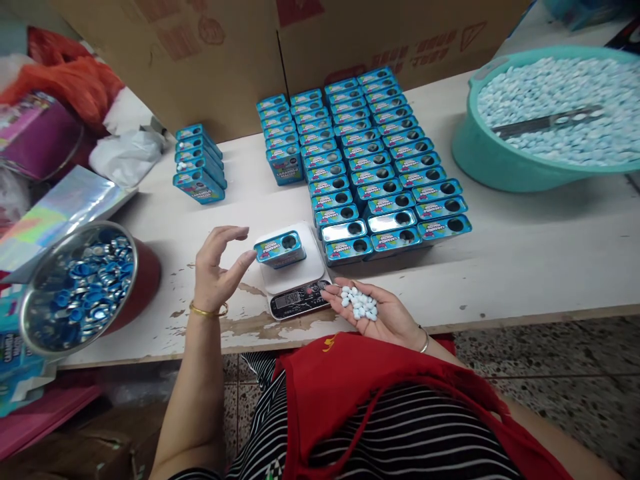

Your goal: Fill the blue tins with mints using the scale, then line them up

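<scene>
On the white kitchen scale (296,283) stands a small blue tin (277,250), upright, with a round dark hole in its top. My left hand (215,267) is just left of that tin, thumb and fingers apart in a C shape. Its thumb tip is close to the tin's edge; whether they touch I cannot tell. Palm up at the table's front edge, my right hand (393,320) cups a small heap of pale blue candies (361,303). The scale's lit display is partly legible.
Rows of blue tins with open holes (373,160) fill the table's middle. At left are several filled-looking tins (200,185) and a metal bowl of blue caps (133,253). A turquoise basin (505,163) heaped with candies is at right. Cardboard boxes (240,67) stand behind.
</scene>
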Demonstrator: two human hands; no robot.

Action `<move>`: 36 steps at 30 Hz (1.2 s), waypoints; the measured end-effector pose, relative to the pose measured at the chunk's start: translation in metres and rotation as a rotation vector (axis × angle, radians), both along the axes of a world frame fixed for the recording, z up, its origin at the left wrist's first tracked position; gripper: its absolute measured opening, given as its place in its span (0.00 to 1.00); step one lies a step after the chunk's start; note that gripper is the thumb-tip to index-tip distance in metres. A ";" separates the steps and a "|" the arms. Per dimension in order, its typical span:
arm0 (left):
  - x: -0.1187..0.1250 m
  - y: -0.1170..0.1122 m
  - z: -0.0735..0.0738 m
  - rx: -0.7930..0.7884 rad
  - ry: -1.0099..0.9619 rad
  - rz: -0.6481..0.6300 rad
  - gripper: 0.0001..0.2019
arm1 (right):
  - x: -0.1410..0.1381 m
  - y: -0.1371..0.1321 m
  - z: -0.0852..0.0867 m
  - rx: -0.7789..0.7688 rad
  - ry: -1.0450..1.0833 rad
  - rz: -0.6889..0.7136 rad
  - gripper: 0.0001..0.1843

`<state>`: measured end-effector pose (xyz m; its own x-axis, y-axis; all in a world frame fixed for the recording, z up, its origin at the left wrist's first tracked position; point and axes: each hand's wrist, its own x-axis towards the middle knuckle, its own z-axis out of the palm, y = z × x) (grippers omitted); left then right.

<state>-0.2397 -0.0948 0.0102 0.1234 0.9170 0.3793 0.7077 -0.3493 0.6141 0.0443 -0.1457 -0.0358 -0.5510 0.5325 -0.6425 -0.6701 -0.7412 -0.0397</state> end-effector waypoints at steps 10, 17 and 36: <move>0.016 0.011 0.007 -0.121 0.269 -0.274 0.24 | -0.006 0.002 -0.005 -0.049 0.013 -0.009 0.11; 0.001 0.108 0.001 0.072 0.407 -0.141 0.15 | -0.018 0.007 -0.010 -0.051 0.023 -0.029 0.09; -0.106 0.146 -0.029 0.014 0.771 0.692 0.13 | -0.019 0.012 -0.018 -0.158 0.041 0.011 0.10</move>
